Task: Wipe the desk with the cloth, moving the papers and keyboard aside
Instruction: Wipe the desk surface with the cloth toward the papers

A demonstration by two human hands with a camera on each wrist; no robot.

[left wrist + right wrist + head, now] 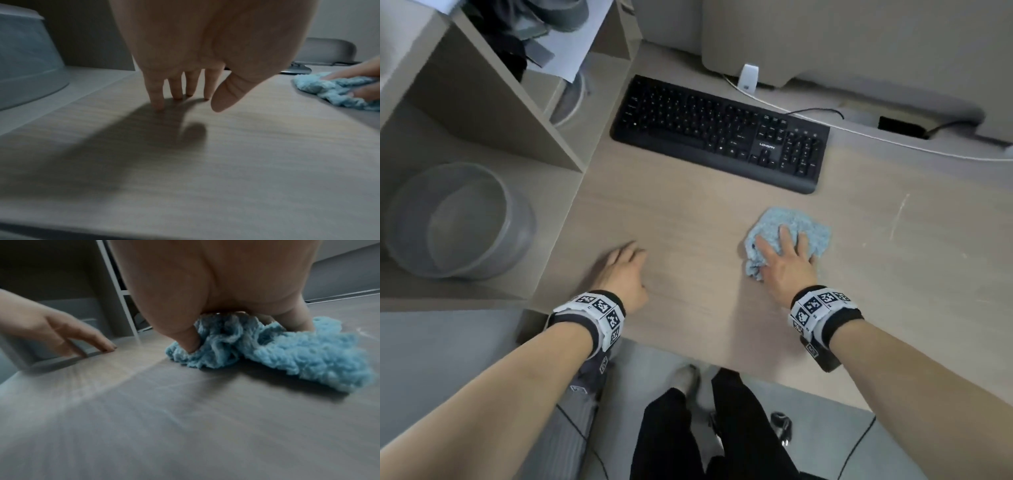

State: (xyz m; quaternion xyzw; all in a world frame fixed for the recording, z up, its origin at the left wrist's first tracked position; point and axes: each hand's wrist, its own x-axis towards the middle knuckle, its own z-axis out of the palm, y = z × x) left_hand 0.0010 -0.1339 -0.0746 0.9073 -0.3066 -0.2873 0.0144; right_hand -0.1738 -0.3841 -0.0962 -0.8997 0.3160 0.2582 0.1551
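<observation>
A fluffy light-blue cloth (804, 222) lies bunched on the wood-grain desk (688, 212), right of centre. My right hand (784, 250) presses down on it with fingers spread and fairly straight. In the right wrist view the thumb (188, 344) digs into the cloth (308, 356). My left hand (625, 260) rests its straight fingertips (158, 105) on the bare desk to the left and holds nothing. A black keyboard (719, 133) sits at the back of the desk, apart from both hands. White paper (575, 51) lies in the shelf at the upper left.
A beige shelf unit borders the desk on the left, with a grey round tub (458, 219) in its lower bay. A white cable (859, 132) and a small white device (749, 77) lie behind the keyboard. The desk's front edge runs just behind my wrists.
</observation>
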